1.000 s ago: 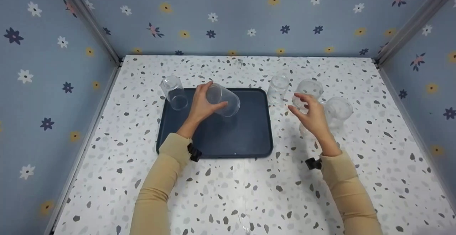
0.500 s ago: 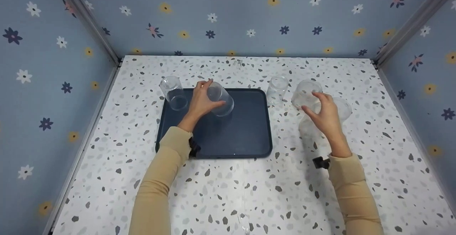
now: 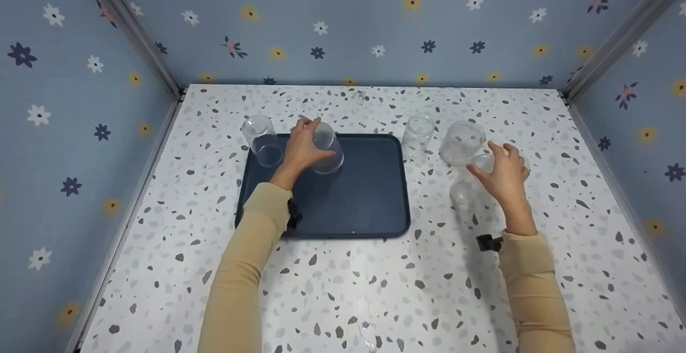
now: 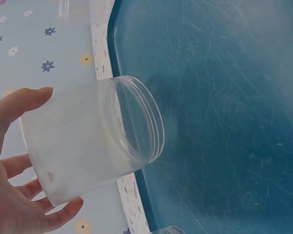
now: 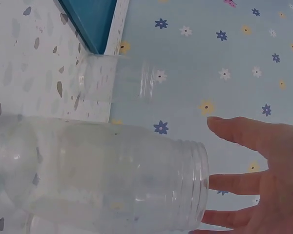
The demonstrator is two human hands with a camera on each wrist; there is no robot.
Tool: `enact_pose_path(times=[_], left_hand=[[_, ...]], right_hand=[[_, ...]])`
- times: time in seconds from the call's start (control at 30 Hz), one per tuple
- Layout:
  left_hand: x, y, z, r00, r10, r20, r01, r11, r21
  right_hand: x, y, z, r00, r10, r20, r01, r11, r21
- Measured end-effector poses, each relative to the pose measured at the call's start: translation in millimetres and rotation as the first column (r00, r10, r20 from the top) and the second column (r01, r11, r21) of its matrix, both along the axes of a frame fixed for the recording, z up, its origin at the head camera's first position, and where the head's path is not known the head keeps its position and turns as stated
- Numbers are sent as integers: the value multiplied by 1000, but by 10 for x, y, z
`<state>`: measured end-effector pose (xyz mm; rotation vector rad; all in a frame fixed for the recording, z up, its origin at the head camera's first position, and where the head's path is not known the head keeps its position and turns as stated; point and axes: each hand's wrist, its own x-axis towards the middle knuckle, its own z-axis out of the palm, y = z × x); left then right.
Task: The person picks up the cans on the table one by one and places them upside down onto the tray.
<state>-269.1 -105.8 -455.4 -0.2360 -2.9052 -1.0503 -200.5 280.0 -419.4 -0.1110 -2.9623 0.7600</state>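
Observation:
My left hand (image 3: 304, 149) grips a clear plastic jar (image 3: 329, 164) near its base, thumb on one side and fingers on the other. In the left wrist view the jar's threaded mouth (image 4: 141, 119) points down at the dark blue tray (image 3: 359, 203), so it is upside down. My right hand (image 3: 506, 176) hovers over clear jars to the right of the tray, thumb and fingers spread apart. In the right wrist view its fingertips (image 5: 229, 183) are right at the threaded rim of an upright jar (image 5: 122, 170), while the thumb stands off it.
Another clear jar (image 3: 268, 152) stands at the tray's back left corner. Beyond the tray's right side are a narrow jar (image 3: 418, 136) and a wider jar (image 3: 462, 144). Flowered panels (image 3: 348, 26) enclose the speckled table (image 3: 343, 288) at the back and sides.
The left hand's jar has swung from tilted to nearly upright, its mouth end moving left over the tray. My right hand has moved right, over the jars there.

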Motion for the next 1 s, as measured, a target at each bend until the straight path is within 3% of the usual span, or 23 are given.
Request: enact_pose_path(times=[0.2,0.43,1.0], left_hand=[[-64,20,4,1000,-11,16,12,999,-46],[-120,41,12,998,-12,63,16,998,-63],[-204,96,14,997,-24,75,33,992,-122]], right_hand=[[1,65,9,993,-3,121,-1,999,33],[7,118,20,981,33,190,-34,999,4],[8,117,-30,991,113,78,-113,994,-9]])
